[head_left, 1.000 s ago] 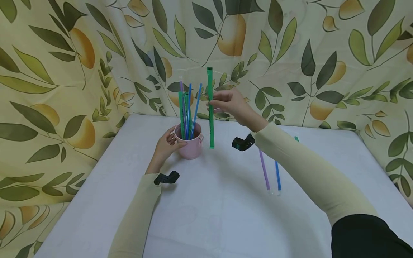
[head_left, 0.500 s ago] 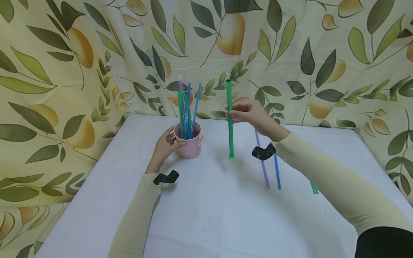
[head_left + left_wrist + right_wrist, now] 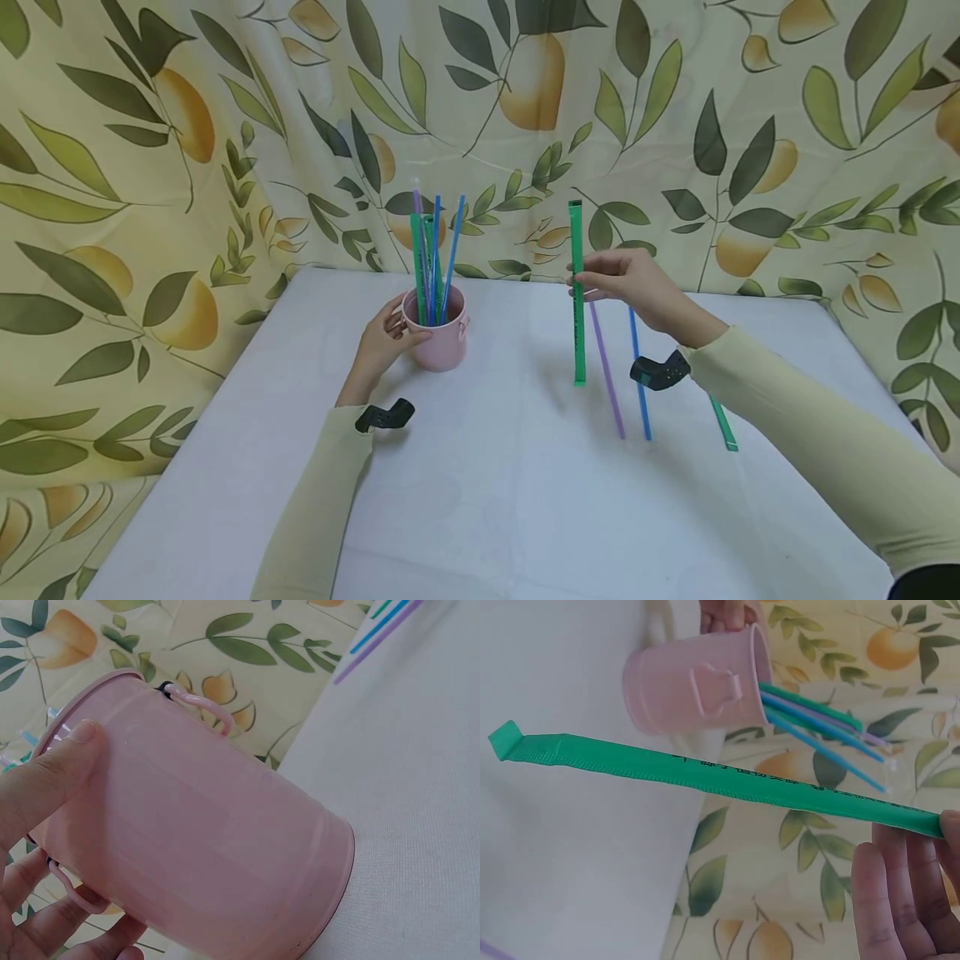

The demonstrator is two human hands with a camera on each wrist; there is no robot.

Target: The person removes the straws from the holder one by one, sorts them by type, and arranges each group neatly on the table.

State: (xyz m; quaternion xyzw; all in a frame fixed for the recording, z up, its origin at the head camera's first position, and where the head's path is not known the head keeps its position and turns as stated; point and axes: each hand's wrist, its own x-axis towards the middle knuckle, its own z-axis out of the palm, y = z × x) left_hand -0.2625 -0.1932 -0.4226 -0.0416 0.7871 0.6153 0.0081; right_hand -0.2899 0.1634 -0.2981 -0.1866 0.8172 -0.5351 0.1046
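My left hand (image 3: 382, 340) grips a small pink bucket (image 3: 442, 346) that stands upright at the table's back left. Its thumb lies near the rim in the left wrist view, with fingers on the opposite side by a small handle (image 3: 206, 705). Blue, purple and green straws (image 3: 454, 254) lean inside the bucket, their lower ends hidden by its wall. Well to the right, my right hand (image 3: 641, 287) pinches a green paper-wrapped straw (image 3: 578, 342) upright between thumb and fingers, its bottom end above the table. Dark printing runs along this wrapper (image 3: 742, 776) in the right wrist view.
On the white table (image 3: 450, 500) lie a purple straw (image 3: 611, 392), a blue straw (image 3: 644, 412) and a green wrapped straw (image 3: 725, 429), the last two partly hidden by my right arm. A leaf-patterned cloth (image 3: 675, 150) hangs behind the table.
My right hand has carried the green wrapped straw away from the bucket, rightward and lower, towards the straws on the table. The left hand and bucket have stayed in place.
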